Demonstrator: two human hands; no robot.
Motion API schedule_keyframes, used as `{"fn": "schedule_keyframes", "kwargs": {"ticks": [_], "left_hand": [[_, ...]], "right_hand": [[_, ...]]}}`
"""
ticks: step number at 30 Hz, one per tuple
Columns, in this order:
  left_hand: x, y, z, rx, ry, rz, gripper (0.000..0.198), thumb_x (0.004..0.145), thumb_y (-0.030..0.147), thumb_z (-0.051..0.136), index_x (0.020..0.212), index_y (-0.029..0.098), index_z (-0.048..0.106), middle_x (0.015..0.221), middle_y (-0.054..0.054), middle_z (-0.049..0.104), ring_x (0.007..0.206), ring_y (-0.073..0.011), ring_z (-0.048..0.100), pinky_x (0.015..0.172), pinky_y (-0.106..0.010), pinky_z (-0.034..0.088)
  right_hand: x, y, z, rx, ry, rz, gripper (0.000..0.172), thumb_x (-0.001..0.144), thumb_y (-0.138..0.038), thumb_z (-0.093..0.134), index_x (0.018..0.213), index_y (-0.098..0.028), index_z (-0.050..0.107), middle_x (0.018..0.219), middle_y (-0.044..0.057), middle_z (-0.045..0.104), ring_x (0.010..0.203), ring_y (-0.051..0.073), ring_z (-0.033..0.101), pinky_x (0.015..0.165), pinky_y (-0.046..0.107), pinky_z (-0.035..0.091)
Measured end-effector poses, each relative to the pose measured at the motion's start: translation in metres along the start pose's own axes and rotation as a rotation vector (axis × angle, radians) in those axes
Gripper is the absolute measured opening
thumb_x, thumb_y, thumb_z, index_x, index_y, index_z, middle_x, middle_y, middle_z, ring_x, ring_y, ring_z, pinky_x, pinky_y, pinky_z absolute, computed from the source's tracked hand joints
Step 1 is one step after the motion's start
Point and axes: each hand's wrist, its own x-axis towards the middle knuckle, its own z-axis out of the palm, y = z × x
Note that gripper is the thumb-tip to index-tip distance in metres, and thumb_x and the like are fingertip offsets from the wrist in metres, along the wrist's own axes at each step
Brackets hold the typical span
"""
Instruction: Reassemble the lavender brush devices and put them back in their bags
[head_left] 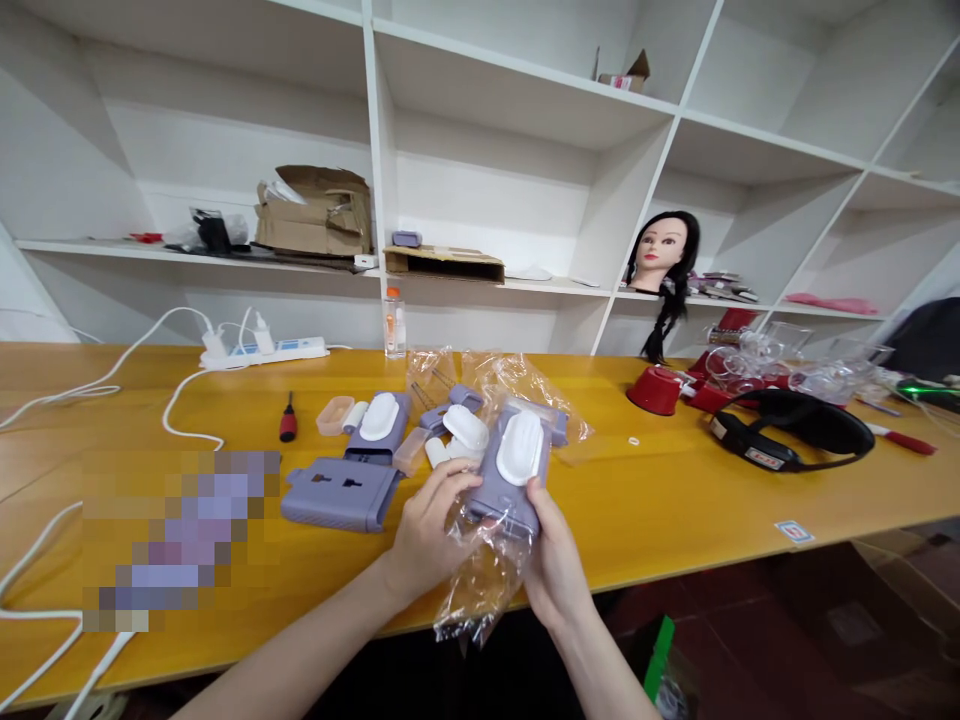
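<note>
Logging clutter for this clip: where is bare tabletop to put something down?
Bare wood lies right of the bagged adapter in the left hand and right hand, bordered by the red bowl, the headphones and the front edge. A smaller patch: between the screwdriver and the power strip. Crowded: the purple adapters at centre.

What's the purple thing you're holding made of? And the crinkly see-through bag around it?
The purple gadget, held by the left hand and right hand, looks like hard plastic with a smooth matte finish: even colour, moulded rounded edges. Its white oval cap seems to be glossier plastic, since it catches the light. The clear bag is probably thin plastic film: see-through, wrinkled and shiny.
</note>
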Motion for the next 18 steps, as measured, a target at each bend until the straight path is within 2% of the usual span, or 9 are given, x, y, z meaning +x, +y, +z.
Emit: {"fn": "schedule_keyframes", "kwargs": {"ticks": [2,4,6,8,11,14,16,18], "left_hand": [[0.000,0.000,0.001,0.051,-0.060,0.038,0.038,0.064,0.025,0.072,0.102,0.022,0.065,0.114,-0.012,0.057,0.109,-0.0270,0.053,0.098,-0.037,0.038],[0.000,0.001,0.000,0.077,-0.181,0.109,0.045,0.069,0.026,0.068,0.113,0.021,0.061,0.122,-0.014,0.052,0.109,-0.0273,0.053,0.097,-0.037,0.039],[-0.001,0.003,-0.002,0.087,-0.316,0.206,0.057,0.071,0.027,0.066,0.126,0.022,0.052,0.134,-0.015,0.042,0.113,-0.0282,0.051,0.098,-0.039,0.037],[-0.001,0.006,-0.004,0.094,-0.401,0.278,0.065,0.071,0.027,0.065,0.132,0.023,0.044,0.141,-0.015,0.035,0.118,-0.0293,0.048,0.100,-0.041,0.035],[-0.001,0.008,-0.005,0.112,-0.435,0.287,0.059,0.074,0.025,0.062,0.131,0.024,0.046,0.139,-0.014,0.038,0.120,-0.0295,0.046,0.101,-0.043,0.034],[0.000,0.008,-0.004,0.128,-0.439,0.272,0.048,0.076,0.024,0.058,0.124,0.022,0.054,0.138,-0.014,0.041,0.120,-0.0289,0.047,0.100,-0.042,0.035],[0.000,0.007,-0.003,0.144,-0.451,0.282,0.041,0.077,0.024,0.057,0.119,0.021,0.058,0.137,-0.013,0.043,0.118,-0.0278,0.048,0.099,-0.040,0.037],[0.000,0.006,-0.002,0.168,-0.462,0.294,0.036,0.078,0.024,0.055,0.114,0.021,0.060,0.134,-0.013,0.047,0.116,-0.0259,0.051,0.097,-0.038,0.040]], "right_hand": [[-0.001,0.001,-0.005,-0.028,0.014,-0.053,0.034,0.068,-0.036,0.071,0.097,-0.018,0.064,0.089,0.003,0.071,0.074,0.020,0.066,0.068,0.031,0.052],[0.000,-0.006,-0.014,-0.050,0.035,-0.087,0.031,0.065,-0.033,0.073,0.091,-0.018,0.065,0.083,0.002,0.071,0.071,0.019,0.066,0.068,0.030,0.052],[0.006,-0.024,-0.030,-0.069,0.071,-0.111,0.030,0.062,-0.030,0.075,0.088,-0.017,0.066,0.079,0.002,0.071,0.069,0.020,0.066,0.066,0.031,0.052],[0.019,-0.054,-0.053,-0.097,0.109,-0.115,0.025,0.062,-0.029,0.073,0.083,-0.017,0.066,0.075,0.002,0.071,0.065,0.019,0.065,0.063,0.030,0.053],[0.047,-0.108,-0.096,-0.174,0.228,-0.136,0.012,0.067,-0.025,0.066,0.077,-0.018,0.064,0.067,0.002,0.070,0.056,0.017,0.063,0.054,0.030,0.052],[0.077,-0.153,-0.137,-0.381,0.257,-0.095,0.008,0.073,-0.022,0.060,0.077,-0.016,0.063,0.064,0.006,0.069,0.052,0.019,0.063,0.052,0.031,0.051],[0.094,-0.169,-0.157,-0.452,0.254,-0.036,0.008,0.075,-0.021,0.058,0.078,-0.015,0.063,0.065,0.009,0.069,0.054,0.020,0.064,0.052,0.031,0.052],[0.106,-0.173,-0.170,-0.426,0.262,0.029,0.008,0.078,-0.019,0.055,0.080,-0.014,0.061,0.064,0.008,0.069,0.052,0.019,0.064,0.050,0.030,0.052]]}}
